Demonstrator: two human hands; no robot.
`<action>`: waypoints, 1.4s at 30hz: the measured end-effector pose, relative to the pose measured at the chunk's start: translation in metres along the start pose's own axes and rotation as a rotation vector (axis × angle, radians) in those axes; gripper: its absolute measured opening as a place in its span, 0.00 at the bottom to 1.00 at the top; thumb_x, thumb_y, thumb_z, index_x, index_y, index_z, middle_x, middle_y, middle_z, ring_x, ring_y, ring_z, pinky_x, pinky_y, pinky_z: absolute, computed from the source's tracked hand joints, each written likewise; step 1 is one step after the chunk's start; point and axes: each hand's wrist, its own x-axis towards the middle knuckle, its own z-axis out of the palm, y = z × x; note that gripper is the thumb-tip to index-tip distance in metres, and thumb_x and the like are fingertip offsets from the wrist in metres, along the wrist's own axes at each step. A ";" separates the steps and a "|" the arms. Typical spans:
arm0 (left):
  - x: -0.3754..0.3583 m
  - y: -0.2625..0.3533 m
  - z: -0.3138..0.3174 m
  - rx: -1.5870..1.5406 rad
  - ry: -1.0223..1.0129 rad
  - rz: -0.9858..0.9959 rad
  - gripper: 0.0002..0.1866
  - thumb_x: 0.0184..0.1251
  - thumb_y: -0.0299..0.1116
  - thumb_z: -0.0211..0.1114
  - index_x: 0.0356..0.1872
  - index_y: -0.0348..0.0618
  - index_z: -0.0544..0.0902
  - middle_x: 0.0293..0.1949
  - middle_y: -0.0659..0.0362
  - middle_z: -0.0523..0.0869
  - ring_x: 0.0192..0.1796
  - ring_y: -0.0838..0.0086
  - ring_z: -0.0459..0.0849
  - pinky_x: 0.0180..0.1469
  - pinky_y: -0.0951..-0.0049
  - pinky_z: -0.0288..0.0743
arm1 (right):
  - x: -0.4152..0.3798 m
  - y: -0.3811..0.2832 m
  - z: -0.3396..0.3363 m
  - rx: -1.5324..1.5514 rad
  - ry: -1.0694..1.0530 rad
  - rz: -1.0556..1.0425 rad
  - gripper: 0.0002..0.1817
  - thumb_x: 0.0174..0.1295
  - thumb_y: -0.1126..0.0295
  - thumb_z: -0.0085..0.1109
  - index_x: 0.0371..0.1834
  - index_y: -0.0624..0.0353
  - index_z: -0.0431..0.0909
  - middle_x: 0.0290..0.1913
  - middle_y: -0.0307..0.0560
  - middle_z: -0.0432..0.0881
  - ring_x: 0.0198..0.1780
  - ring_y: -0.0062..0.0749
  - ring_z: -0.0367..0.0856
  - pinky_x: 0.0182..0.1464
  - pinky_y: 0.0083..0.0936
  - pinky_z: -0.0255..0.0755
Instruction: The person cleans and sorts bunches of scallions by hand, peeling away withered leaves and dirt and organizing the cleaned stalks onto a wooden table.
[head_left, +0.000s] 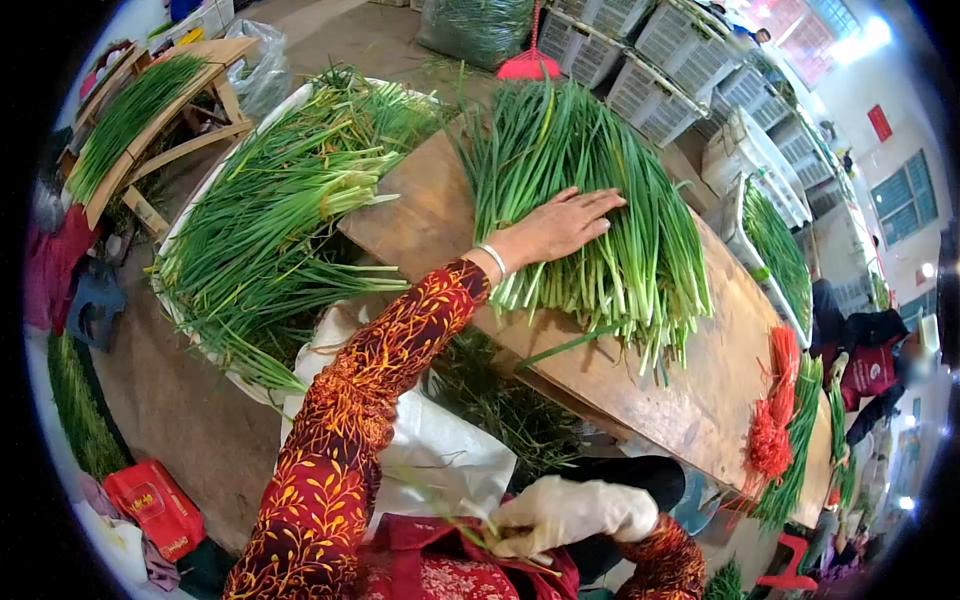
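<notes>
A thick pile of garlic chives [590,210] lies on the wooden board, green tops at the far side and pale stem ends nearer me. My left hand [560,228], bare with a bracelet at the wrist, rests flat on top of it, fingers stretched out. Low in front of my body is my right hand [570,515], in an off-white glove. Its fingers are closed on a few thin chive blades [455,515], partly blurred. The wooden board [660,400] slopes away to the right.
A wide white-rimmed container heaped with chives [290,230] stands left of the board. Red ties [773,410] and more chives [798,450] lie at its right end. Stacked grey crates [650,100] and a red dustpan [528,66] are behind. A co-worker [868,365] is at the far right.
</notes>
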 end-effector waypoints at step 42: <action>-0.027 0.039 -0.016 0.204 0.127 0.169 0.25 0.54 0.29 0.59 0.56 0.50 0.68 0.46 0.57 0.74 0.52 0.63 0.73 0.61 0.59 0.59 | -0.034 0.043 -0.198 -0.111 1.634 0.101 0.10 0.57 0.63 0.55 0.35 0.58 0.78 0.27 0.39 0.82 0.23 0.22 0.75 0.26 0.18 0.67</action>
